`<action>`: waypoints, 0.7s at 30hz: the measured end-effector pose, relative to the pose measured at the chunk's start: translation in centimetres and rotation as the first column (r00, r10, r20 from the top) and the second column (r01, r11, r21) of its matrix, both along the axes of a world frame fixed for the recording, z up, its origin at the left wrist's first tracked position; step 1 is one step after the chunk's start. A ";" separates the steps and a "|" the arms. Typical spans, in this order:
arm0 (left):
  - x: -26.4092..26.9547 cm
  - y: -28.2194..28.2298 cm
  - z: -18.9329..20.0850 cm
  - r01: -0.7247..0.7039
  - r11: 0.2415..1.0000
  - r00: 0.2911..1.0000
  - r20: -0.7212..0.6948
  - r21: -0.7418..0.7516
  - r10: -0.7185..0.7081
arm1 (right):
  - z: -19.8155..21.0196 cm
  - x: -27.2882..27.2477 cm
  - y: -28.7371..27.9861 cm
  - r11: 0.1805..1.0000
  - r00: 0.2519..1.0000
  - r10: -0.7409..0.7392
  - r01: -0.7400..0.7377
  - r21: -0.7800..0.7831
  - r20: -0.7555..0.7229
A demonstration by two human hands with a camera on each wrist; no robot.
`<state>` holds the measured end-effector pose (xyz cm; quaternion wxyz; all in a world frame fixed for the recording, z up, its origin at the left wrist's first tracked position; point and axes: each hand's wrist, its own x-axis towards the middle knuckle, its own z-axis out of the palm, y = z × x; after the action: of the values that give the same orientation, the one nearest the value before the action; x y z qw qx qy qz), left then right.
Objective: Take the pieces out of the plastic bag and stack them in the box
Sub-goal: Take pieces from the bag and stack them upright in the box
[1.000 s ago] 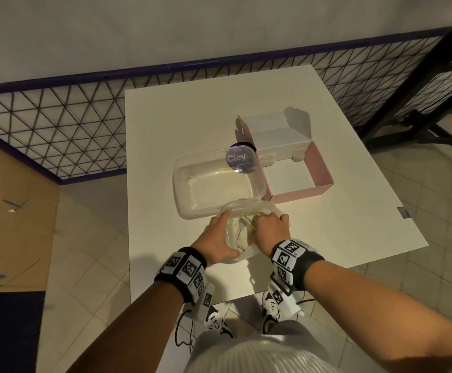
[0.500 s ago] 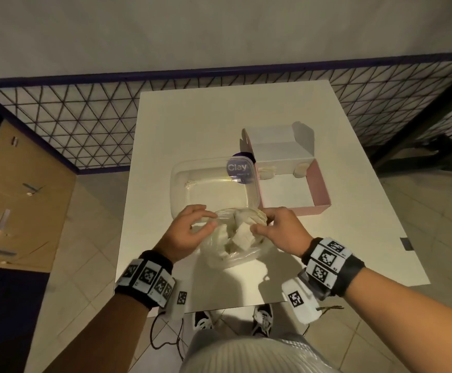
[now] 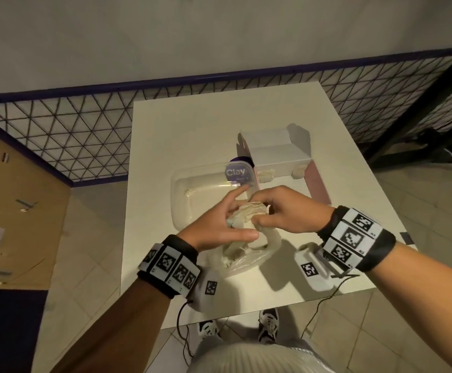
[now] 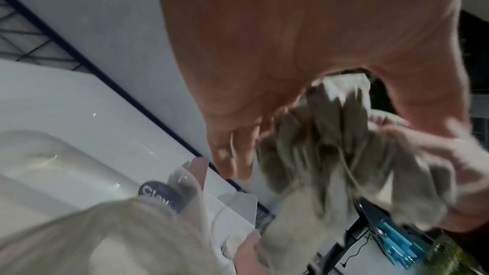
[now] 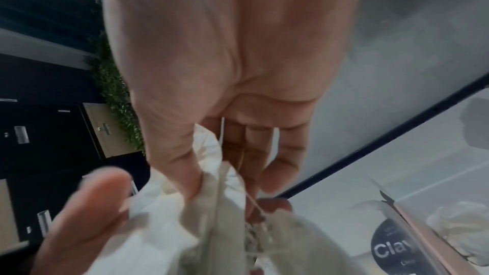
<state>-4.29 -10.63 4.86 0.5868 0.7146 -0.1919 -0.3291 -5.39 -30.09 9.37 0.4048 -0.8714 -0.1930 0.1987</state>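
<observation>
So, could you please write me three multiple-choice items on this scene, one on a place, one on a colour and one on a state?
1. Where does the clear tub stand relative to the pink box?
A. to its left, right against it
B. inside it
C. on the floor

2. What colour is the round "Clay" label?
A. yellow
B. dark purple
C. green

3. What is the right hand doing?
A. lying flat on the table
B. holding a pair of scissors
C. pinching the plastic bag at its top

Answers:
1. A, the head view shows the tub touching the box's left side on the white table.
2. B, the label is dark purple with white letters.
3. C, the right wrist view shows thumb and fingers closed on the gathered plastic, with the left hand at the bag beside it.
</observation>
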 end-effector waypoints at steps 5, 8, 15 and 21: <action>0.1 -0.6 -1.1 -0.210 0.971 0.948 -0.267 -0.117 0.173 | -1.3 1.3 1.5 0.983 0.988 -0.153 0.149 0.108 0.023; 0.0 -0.5 -1.5 -0.340 0.924 0.856 -0.463 -0.175 0.228 | -3.1 1.1 2.4 0.937 0.951 -0.310 0.301 0.177 0.024; 0.4 0.1 -2.3 -0.566 0.807 0.703 -0.610 -0.167 0.366 | -5.0 -0.4 3.0 0.738 0.781 -0.605 0.623 0.260 -0.154; 0.4 0.4 -2.3 -0.653 0.723 0.630 -0.692 -0.225 0.353 | -5.5 -0.9 2.6 0.742 0.780 -0.394 0.583 0.333 -0.486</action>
<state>-3.85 -10.21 2.55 0.8354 0.4356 0.1488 -0.3004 -6.26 -27.53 3.87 0.6695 -0.7106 0.0889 0.1975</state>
